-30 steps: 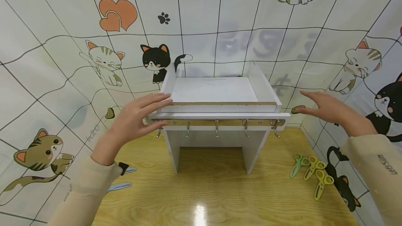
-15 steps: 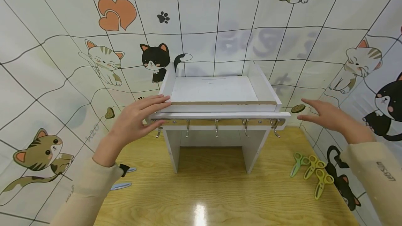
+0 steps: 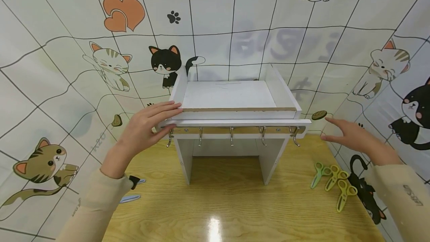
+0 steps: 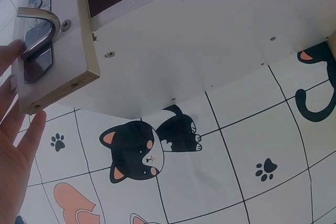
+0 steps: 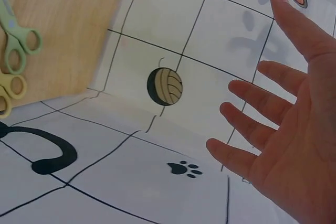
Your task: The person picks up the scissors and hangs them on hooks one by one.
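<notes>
A small white shelf (image 3: pixel 231 115) with an open top tray and a front rail of metal hooks (image 3: pixel 231 137) stands on the wooden table. My left hand (image 3: pixel 142 128) holds its left end, thumb at the front beside the end hook and fingers along the upper edge. In the left wrist view, the thumb touches near a metal hook (image 4: pixel 44 22) while fingers reach round the end of the board. My right hand (image 3: pixel 356 137) is in the air, apart from the shelf's right end, with its fingers spread and holding nothing.
Green scissors (image 3: pixel 318 174) and two yellow scissors (image 3: pixel 342 195) lie on the table (image 3: pixel 255 212) at the right. Blue-handled items (image 3: pixel 129 198) lie at the left, partly behind my left sleeve. A cat-print sheet (image 3: pixel 218 18) covers the walls behind and beside.
My left hand has settled closer onto the shelf's left end. The right hand has lowered beside the right end and stays apart from it. The shelf has not moved.
</notes>
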